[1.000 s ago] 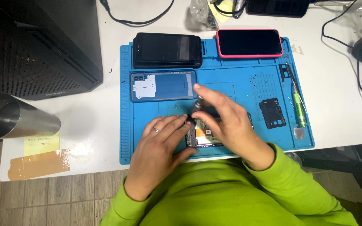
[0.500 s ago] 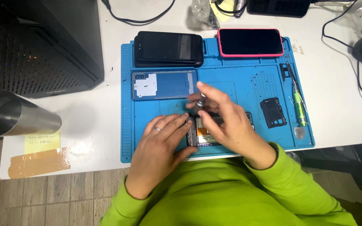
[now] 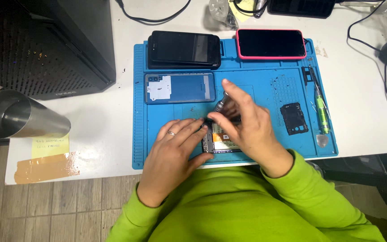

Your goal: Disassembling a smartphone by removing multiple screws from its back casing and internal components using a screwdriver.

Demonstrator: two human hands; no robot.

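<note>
Disassembly looks midway: right hand [image 3: 247, 127] grips a grey metal screwdriver [image 3: 221, 106] over the opened phone [image 3: 220, 141], left hand [image 3: 175, 148] pressing it flat, blue back cover [image 3: 180, 88] already off.

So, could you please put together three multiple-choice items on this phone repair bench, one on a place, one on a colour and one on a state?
1. Where does the phone in the pink case lie?
A. at the mat's far right corner
B. on the floor
C. inside the metal cup

2. What colour is the work mat?
A. red
B. blue
C. white

3. What state is the phone under the hands in?
A. sealed in a box
B. closed, screen lit
C. opened, insides showing

Answers:
1 A, it sits along the mat's far edge, right of the black phones.
2 B, the mat is blue all over.
3 C, a yellowish part shows between the left hand and the right hand, which holds a grey screwdriver on it.
</note>
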